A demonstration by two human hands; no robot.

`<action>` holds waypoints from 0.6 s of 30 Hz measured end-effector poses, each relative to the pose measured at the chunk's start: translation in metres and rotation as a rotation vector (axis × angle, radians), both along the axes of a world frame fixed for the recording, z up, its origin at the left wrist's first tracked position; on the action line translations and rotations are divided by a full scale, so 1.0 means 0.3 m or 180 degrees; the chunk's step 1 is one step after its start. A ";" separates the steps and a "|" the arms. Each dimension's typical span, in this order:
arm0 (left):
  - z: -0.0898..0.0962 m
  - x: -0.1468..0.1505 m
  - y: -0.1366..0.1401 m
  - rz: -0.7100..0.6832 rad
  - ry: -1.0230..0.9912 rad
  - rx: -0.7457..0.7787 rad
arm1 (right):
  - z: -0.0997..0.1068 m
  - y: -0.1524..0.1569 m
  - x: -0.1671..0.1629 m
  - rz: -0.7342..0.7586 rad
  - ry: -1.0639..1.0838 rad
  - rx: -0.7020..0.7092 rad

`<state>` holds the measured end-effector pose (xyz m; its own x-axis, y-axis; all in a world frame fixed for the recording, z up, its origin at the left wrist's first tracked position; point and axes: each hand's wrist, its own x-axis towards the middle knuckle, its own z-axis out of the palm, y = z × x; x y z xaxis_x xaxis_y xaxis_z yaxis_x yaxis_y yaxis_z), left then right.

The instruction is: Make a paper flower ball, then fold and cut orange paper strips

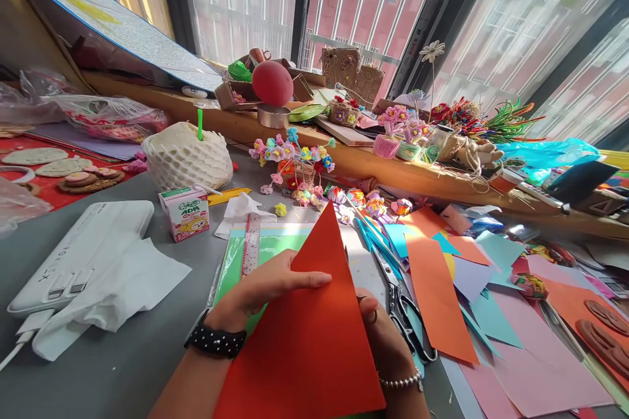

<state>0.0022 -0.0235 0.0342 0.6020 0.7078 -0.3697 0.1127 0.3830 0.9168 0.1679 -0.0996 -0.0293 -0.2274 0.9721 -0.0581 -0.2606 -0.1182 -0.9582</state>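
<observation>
A sheet of orange paper (304, 347), folded to a sharp point at the top, is held up close in front of me. My left hand (275, 278) grips its left edge, thumb flat across the front and the other fingers hidden behind. On the right edge, my right hand (381, 327) pinches the paper, with most of its fingers out of sight behind it. Beneath the paper lies a green sheet pack (230, 275) with a patterned ruler (251, 242) on it. Black-handled scissors (396, 294) rest just right of my right hand.
Coloured paper pieces (437, 288) spread over the right side. To the left are a white power bank (93, 242), a tissue (122, 288), a drink carton (185, 213) and a net-wrapped coconut (189, 160). Small craft flowers (295, 157) stand before a wooden ledge (417, 177) holding a red balloon (272, 84).
</observation>
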 end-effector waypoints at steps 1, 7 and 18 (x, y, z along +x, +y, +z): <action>-0.003 -0.001 0.002 -0.0052 -0.0018 -0.0020 | 0.003 -0.001 -0.003 -0.0022 0.0004 -0.0004; -0.014 -0.001 0.008 -0.0109 -0.0091 -0.0060 | 0.015 0.006 -0.011 -0.0132 0.0127 -0.0075; -0.024 -0.002 0.013 -0.0142 -0.0060 0.0081 | 0.007 0.026 -0.012 0.0052 0.0322 0.0035</action>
<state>0.0015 -0.0197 0.0269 0.6400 0.6890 -0.3401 0.1117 0.3546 0.9283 0.1643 -0.0920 -0.0271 -0.2473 0.9687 -0.0234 -0.3543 -0.1129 -0.9283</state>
